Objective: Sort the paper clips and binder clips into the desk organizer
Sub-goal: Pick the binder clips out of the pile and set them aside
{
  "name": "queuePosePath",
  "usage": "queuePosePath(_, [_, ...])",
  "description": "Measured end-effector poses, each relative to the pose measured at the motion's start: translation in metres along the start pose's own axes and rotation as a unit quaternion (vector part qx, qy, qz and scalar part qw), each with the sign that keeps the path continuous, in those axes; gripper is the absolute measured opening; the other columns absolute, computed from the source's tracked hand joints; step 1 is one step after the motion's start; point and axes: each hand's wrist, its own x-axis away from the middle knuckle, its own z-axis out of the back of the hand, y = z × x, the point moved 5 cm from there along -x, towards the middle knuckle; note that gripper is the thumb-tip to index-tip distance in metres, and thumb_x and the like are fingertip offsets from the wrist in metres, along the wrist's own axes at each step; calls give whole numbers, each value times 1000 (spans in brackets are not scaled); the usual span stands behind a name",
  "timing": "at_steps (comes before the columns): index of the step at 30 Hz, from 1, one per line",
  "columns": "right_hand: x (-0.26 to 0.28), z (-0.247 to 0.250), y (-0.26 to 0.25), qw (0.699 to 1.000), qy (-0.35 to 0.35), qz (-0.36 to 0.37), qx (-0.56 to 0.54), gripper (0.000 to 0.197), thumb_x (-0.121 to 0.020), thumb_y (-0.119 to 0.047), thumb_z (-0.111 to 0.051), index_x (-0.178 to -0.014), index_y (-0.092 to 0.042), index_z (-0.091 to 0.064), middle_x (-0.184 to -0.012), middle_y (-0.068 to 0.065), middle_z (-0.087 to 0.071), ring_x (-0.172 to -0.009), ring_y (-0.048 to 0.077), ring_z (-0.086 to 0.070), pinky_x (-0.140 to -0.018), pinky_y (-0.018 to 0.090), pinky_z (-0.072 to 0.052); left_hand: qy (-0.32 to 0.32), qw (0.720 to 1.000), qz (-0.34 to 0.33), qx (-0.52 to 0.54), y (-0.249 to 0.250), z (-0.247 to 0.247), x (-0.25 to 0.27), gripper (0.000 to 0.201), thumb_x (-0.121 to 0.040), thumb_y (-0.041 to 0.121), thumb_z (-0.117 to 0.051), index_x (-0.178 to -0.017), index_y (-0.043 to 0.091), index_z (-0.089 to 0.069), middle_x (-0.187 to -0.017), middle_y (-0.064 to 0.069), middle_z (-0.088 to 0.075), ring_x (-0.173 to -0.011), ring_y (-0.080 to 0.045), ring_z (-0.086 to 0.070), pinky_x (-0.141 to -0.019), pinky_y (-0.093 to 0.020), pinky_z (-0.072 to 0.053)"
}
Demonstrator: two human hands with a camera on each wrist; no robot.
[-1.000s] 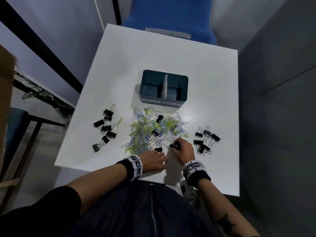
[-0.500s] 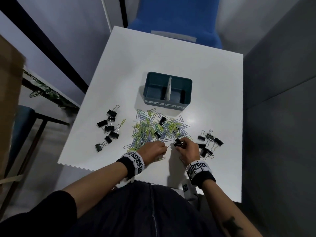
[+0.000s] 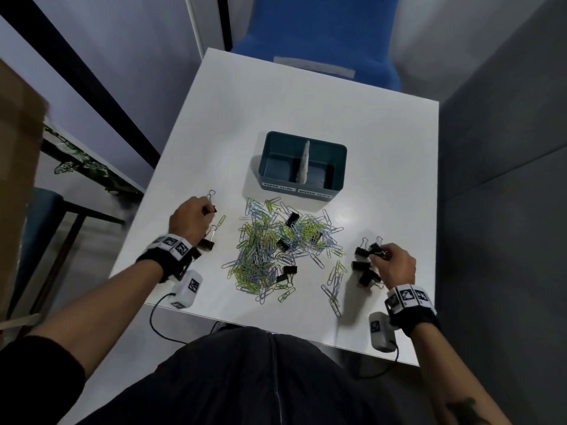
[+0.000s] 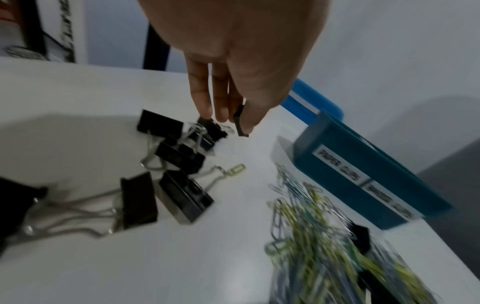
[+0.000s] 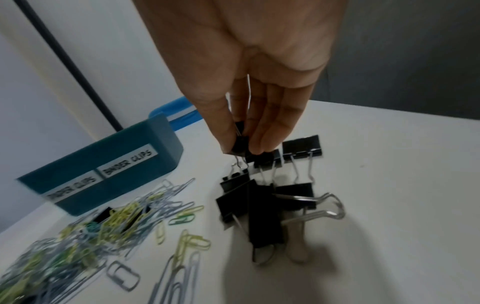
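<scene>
My left hand and right hand each pinch one binder clip from side clusters, destined for desk organizer binder-clip compartment.

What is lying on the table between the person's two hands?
In the head view, a heap of yellow-green and silvery-blue wire paper clips spreads between the left hand and right hand, with a few black metal binder clips mixed in.
</scene>
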Motion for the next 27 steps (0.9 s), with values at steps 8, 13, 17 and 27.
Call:
queuePosePath(8, [-16,-14,25,997,-20,-68,31,34,-78,-20,-73,-111,-11,-69,-106,15,-71,-106,35,-59,-87,38,-49,-32,998,24,-51,-20,-8,-9,15,-86,11,-63,-99,18,-66,-110,-11,-55,-93,-34,-60,-72,-41,-50])
queuePosePath(13, [-13,-17,23,998,-3,-63,23,36,-80,-19,-71,-115,-12,-65,-108,12,-69,-108,34,-58,-90,38,-48,-27,973,-137,-185,7,-26,14,18,-84,6,-63,-102,4,-64,-108,-16,-56,-99,-34,-52,-62,-44,-51])
queuePosePath(17, [-12,-15,18,999,18,-45,20,39,-78,-25,-73,-114,-12,-63,-107,12,-66,-94,31,-63,-79,37,-51,-101,929,-171,-312,22,-50,27,41,-86,21,-56,-124,3,-53,-117,-13,-57,-107,-31,-48,-83,-43,-45])
queuePosePath(27, [47,-75,-37,971,-90,188,116,39,-87,-23,-65,-124,-18,-54,-128,5,-51,-94,17,-60,-81,33,-53,-115,914,-282,-266,77,-83,64,42,-84,18,-59,-124,9,-51,-119,-10,-56,-103,-27,-51,-83,-40,-45])
